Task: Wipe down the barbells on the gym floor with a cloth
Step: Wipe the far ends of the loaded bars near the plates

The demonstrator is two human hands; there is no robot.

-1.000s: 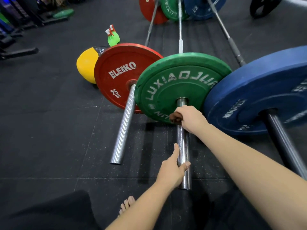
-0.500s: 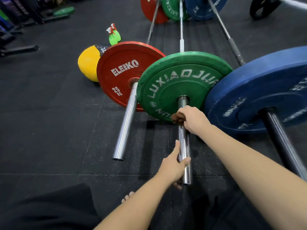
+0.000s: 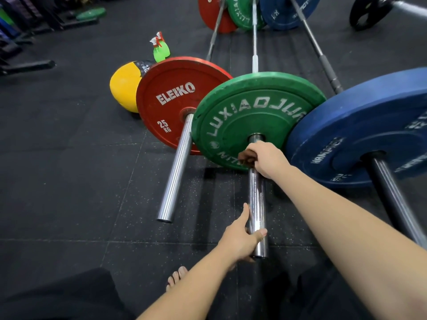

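Note:
Three barbells lie side by side on the black gym floor. The middle one has a green plate (image 3: 251,116) and a chrome sleeve (image 3: 257,204) pointing toward me. My right hand (image 3: 265,158) presses a brown cloth (image 3: 246,158) around that sleeve close to the green plate. My left hand (image 3: 242,236) grips the sleeve near its free end. On the left lies the barbell with the red plate (image 3: 175,100) and its sleeve (image 3: 175,176). The barbell with the blue plate (image 3: 360,130) is on the right.
A yellow ball (image 3: 123,88) and a green spray bottle (image 3: 161,48) sit behind the red plate. The barbells' far plates (image 3: 240,12) are at the top. A black plate (image 3: 369,10) stands top right. My bare toes (image 3: 176,277) and dark-clothed knees are at the bottom.
My right hand with the cloth stays close to the green plate, and my left hand keeps its grip near the sleeve's end. The view has shifted slightly.

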